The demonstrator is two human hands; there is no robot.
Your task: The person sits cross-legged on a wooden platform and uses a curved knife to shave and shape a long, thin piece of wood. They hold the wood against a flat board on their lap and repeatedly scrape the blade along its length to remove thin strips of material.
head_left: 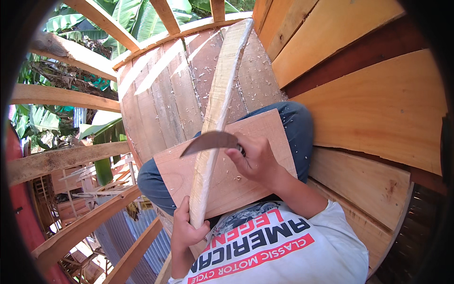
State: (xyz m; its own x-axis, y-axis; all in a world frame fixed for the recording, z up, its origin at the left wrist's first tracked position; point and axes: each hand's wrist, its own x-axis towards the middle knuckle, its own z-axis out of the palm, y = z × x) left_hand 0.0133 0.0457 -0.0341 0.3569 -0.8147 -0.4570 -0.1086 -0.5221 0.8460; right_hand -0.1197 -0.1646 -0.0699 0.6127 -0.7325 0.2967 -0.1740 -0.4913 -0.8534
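A long pale strip of wood (218, 94) slants from my lap up to the far edge of the floor, one side of it whitish. Near its close end, my left hand (188, 223) is closed around it. My right hand (257, 158) grips a knife with a broad curved blade (211, 141), whose handle is mostly hidden in the fist. The blade lies across the strip, pointing left; whether its edge touches the wood I cannot tell. Under the strip, a flat wooden board (265, 128) rests over my crossed legs.
Wood shavings (204, 71) are scattered over the plank floor (165, 109). A wall of wide boards (364, 109) rises close on my right. On the left and far side stands an open railing of wooden slats (71, 98), with banana leaves (142, 28) and corrugated sheets (127, 236) beyond.
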